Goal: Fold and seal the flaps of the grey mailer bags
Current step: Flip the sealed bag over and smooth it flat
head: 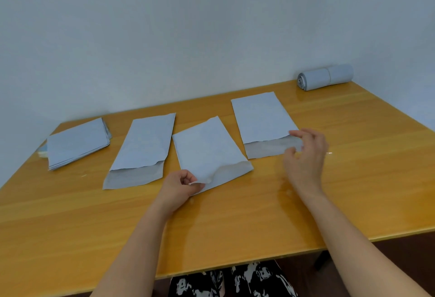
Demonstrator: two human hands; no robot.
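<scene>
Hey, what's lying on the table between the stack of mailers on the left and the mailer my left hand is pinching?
One flat grey mailer, flap open toward you, in the head view.

From my remote seat I see two bare forearms, no sleeves reaching into view, no watch or bracelet. The left hand (180, 186) and the right hand (306, 155) carry no gloves and no rings that I can make out. Below the near table edge shows a black garment with a white blotchy print (231, 281), covering the lap.
</scene>
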